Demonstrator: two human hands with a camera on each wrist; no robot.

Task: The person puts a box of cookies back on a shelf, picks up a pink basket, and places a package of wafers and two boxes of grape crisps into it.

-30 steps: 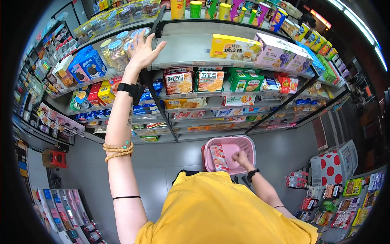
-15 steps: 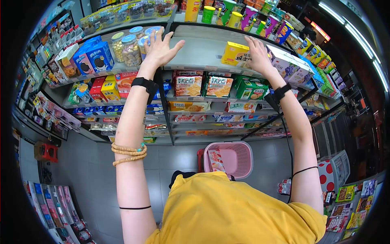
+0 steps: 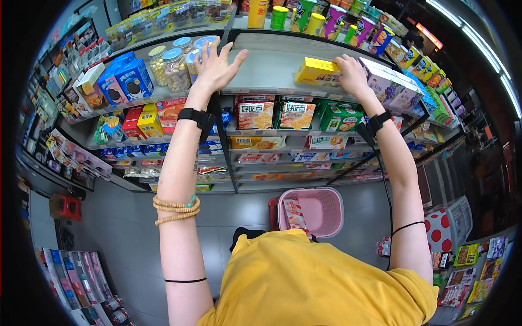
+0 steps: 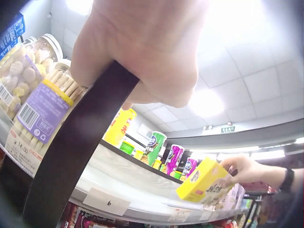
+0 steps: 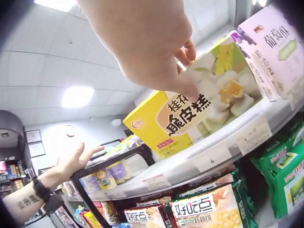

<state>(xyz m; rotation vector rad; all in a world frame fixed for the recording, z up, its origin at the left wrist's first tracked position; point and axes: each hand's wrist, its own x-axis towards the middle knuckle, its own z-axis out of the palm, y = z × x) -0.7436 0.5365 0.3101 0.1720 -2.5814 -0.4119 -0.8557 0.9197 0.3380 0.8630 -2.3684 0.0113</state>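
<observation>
My right hand (image 3: 352, 77) grips the yellow box (image 3: 317, 71) on the upper shelf; in the right wrist view the thumb lies on the front of the yellow box (image 5: 173, 135) and the fingers curl over its top. The left wrist view shows the yellow box (image 4: 202, 183) tilted in the right hand (image 4: 244, 172). My left hand (image 3: 218, 66) is at the black shelf post, fingers spread, beside the lidded jars (image 3: 175, 69). It holds nothing that shows, and the left wrist view has the hand (image 4: 142, 52) against the post's upper end.
Purple-white boxes (image 3: 389, 84) stand right of the yellow box. Canisters (image 3: 315, 24) line the shelf above, and biscuit packs (image 3: 254, 115) fill the one below. A pink basket (image 3: 338, 214) with a red-white pack (image 3: 295, 213) stands on the floor. A cable hangs by the right arm.
My right hand rose from above the basket to the shelf and took hold of the yellow box, which has turned and tilted. The left hand shifted slightly right in the view, staying by the post.
</observation>
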